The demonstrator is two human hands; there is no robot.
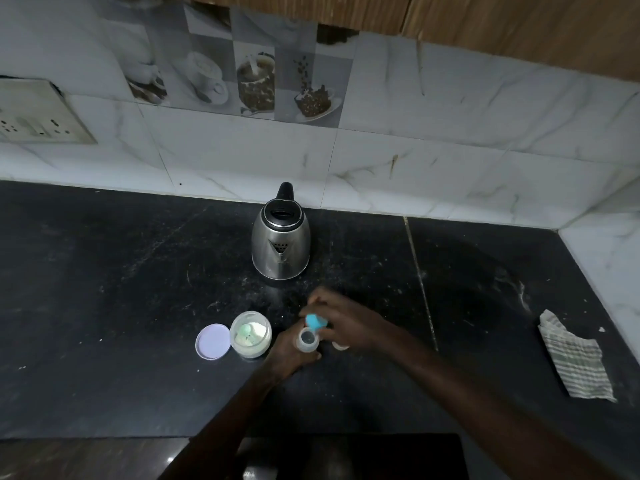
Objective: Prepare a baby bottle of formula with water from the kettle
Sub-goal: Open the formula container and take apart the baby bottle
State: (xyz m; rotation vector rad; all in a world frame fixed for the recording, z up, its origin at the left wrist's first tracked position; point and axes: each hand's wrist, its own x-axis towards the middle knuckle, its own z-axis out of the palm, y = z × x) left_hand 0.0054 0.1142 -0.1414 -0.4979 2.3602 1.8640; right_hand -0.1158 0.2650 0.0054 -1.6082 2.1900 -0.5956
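Two forearms reach in from the bottom edge to the middle of the dark desk [104, 306]. Curled around the small clear baby bottle [307, 341], the left hand [289, 351] holds it upright on the desk, mouth open; what is inside cannot be told. Just above that mouth, the right hand [341, 322] pinches a blue scoop or cap [316, 322], which one is unclear. I judge the bottle light, smooth and easily tipped, so gripping low around the body suits it. Beside it to the left stands an open formula tub [250, 334] with pale powder and a greenish scoop inside, its lilac lid [212, 341] flat alongside. Farther back stands the steel kettle [280, 242], lid shut.
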